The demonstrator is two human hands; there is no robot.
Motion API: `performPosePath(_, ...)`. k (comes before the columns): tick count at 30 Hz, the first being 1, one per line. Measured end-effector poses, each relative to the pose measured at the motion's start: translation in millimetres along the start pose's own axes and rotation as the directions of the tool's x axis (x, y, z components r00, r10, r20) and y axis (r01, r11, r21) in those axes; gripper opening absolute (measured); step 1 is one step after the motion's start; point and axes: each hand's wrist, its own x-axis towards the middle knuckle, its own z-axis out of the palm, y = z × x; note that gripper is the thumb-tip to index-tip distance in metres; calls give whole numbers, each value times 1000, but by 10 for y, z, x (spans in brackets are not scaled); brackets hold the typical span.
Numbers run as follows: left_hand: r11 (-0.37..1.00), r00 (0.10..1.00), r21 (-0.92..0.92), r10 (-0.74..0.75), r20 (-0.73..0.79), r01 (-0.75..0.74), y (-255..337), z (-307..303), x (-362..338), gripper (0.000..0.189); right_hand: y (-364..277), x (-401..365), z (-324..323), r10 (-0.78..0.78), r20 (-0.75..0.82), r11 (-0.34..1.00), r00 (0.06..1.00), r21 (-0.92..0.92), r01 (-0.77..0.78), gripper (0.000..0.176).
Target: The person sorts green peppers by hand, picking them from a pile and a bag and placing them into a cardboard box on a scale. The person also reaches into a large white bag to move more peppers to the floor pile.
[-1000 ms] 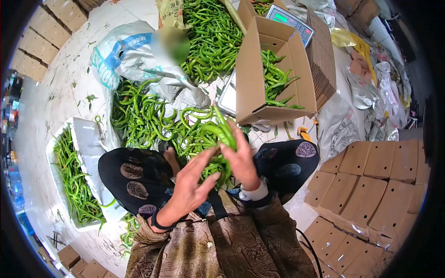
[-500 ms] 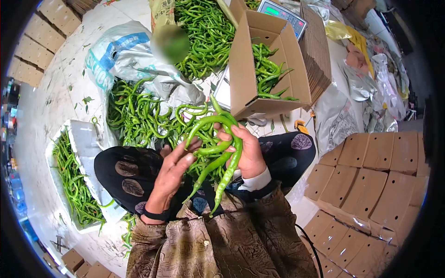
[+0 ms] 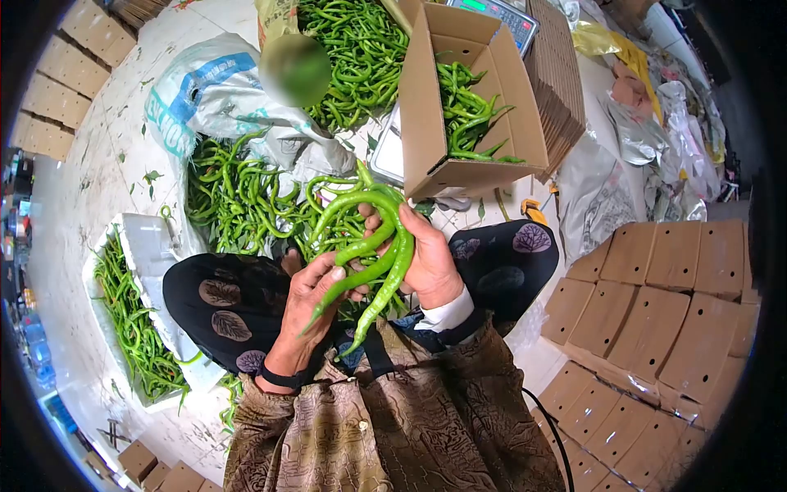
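Observation:
Several long green chili peppers point(image 3: 402, 250) curve out of my right hand point(image 3: 430, 262), which is closed around their upper ends. Their tips hang down toward my lap. My left hand point(image 3: 307, 307) has its thumb and fingers closed on the lower part of one chili pepper point(image 3: 352, 287) of the same bunch. In front of my crossed legs, a heap of green chili peppers point(image 3: 238, 201) spills from a white woven sack point(image 3: 221, 90). Beyond my right hand stands an open cardboard box point(image 3: 426, 107) partly filled with chili peppers point(image 3: 467, 115).
A white foam box point(image 3: 156, 246) of peppers is at the left. Another pepper heap point(image 3: 357, 57) lies at the back, near a digital scale display point(image 3: 508, 20). Flattened cardboard point(image 3: 557, 82) leans beside the open box. Stacked cartons point(image 3: 656, 320) and plastic bags point(image 3: 631, 131) are at the right.
My left hand has come in from open beside the peppers and closed on one of them. The bunch in my right hand has shifted slightly left and up.

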Motion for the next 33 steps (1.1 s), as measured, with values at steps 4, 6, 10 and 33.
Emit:
performPosePath(4, 992, 999, -117, -42, -14, 40, -31, -39, -6, 33, 16, 24, -40, 7, 34, 999, 999, 52, -9, 41)
performPosePath(6, 989, 999, -140, -48, 3, 48, -82, -79, -10, 34, 40, 33, -63, 25, 2, 993, 1000, 113, -25, 39)
performPosePath(10, 891, 995, -449, -32, 95, 72, -171, -61, -9, 35, 66, 43, -26, -7, -22, 991, 1000, 130, 10, 39)
performPosePath(33, 59, 809, 878, 422, 410, -475, 165, 413, 32, 93, 176, -168, 717, -353, -63, 846, 933, -448, 290, 68)
